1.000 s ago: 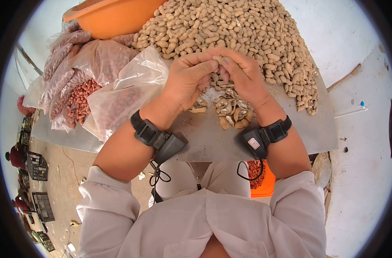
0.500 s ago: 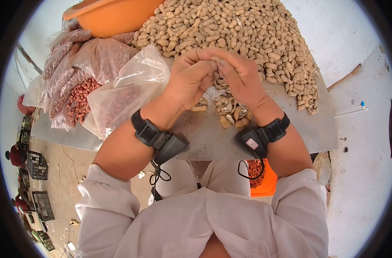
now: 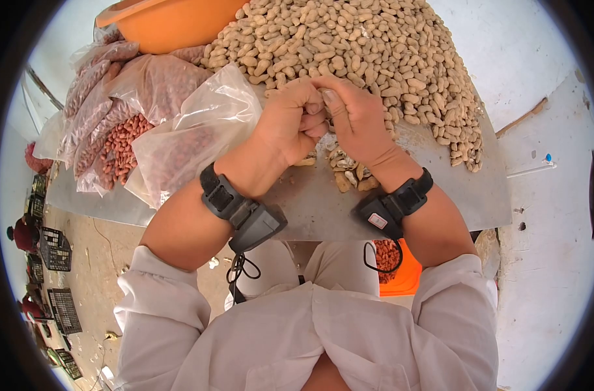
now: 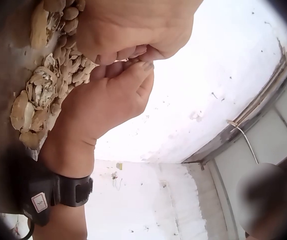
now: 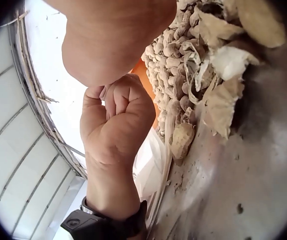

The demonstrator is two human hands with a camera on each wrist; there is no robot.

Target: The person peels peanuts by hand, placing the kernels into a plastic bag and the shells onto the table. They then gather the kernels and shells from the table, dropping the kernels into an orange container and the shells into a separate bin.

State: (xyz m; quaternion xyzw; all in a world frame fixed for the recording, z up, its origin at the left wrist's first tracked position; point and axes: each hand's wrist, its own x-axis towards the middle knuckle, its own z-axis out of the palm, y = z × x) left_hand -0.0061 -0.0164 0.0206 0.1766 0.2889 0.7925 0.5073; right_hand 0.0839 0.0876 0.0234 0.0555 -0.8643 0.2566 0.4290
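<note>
My left hand (image 3: pixel 312 109) and right hand (image 3: pixel 328 99) meet fingertip to fingertip just above the near edge of a big heap of unshelled peanuts (image 3: pixel 375 45). Both have curled fingers and pinch one peanut between them, which is almost hidden now. In the right wrist view my left hand (image 5: pixel 116 107) shows as a tight fist whose thumb tip touches the right hand. The left wrist view shows my right hand (image 4: pixel 118 90) with its thumb pressed against the fingers. Empty broken shells (image 3: pixel 349 171) lie on the metal tabletop (image 3: pixel 453 195) under the hands.
Clear plastic bags (image 3: pixel 202 127) and bags of red shelled kernels (image 3: pixel 118 150) lie left of the hands. An orange basin (image 3: pixel 173 23) sits at the back left. An orange tub of kernels (image 3: pixel 393 264) stands below the table's front edge. A white wall (image 3: pixel 544 215) is to the right.
Both hands have moved a little away from me, toward the heap, and pressed closer together. The peanut seen between the fingertips before is now mostly covered.
</note>
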